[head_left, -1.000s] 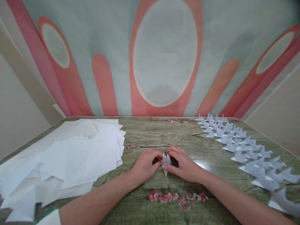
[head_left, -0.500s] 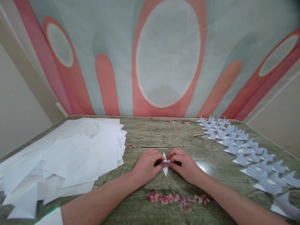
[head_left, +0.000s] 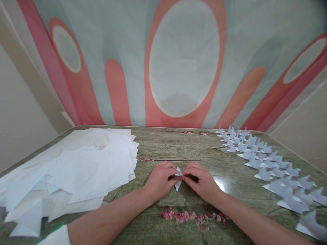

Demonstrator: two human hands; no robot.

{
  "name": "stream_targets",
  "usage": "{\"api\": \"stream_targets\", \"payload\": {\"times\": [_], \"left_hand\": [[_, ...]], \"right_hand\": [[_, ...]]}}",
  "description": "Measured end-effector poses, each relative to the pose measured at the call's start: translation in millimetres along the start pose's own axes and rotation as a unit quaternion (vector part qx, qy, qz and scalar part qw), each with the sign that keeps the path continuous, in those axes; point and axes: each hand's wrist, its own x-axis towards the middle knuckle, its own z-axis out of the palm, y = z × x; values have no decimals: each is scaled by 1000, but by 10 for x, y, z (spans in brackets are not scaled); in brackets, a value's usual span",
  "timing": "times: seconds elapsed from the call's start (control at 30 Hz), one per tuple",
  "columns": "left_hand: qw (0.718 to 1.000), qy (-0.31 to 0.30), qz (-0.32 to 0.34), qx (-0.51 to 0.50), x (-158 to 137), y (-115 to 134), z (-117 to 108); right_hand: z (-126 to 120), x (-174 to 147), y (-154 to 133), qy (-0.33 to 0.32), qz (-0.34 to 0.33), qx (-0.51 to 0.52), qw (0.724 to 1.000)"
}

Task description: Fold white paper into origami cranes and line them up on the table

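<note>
Paper [head_left: 178, 186] sits folded between left hand [head_left: 160, 179] and right hand [head_left: 202, 181], each pinching one side.

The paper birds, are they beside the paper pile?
No, the paper birds stand at the right, and the paper pile lies at the left.

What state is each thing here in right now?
Left bare hand: pinching a small pointed white paper piece
Right bare hand: pinching the same piece
Paper piece: folded, partly covered
Loose white paper sheets: heaped, overlapping
Bird-shaped white paper figures: folded, grouped together
</note>
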Motion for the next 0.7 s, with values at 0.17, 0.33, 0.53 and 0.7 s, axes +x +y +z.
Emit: {"api": "stream_targets", "payload": {"times": [0.17, 0.33, 0.53, 0.7], "left_hand": [[1000, 4, 11, 13, 1, -13, 4], [1000, 0, 10, 18, 5, -6, -8], [1000, -2, 11, 24, 5, 14, -35], [1000, -4, 8, 11, 15, 1, -34]], "right_hand": [[7, -7, -33, 9, -23, -13, 1000], [-5, -5, -20, 15, -16, -4, 1000], [-10, -2, -10, 24, 9, 36, 999], [-7, 0, 5, 25, 27, 55, 998]]}}
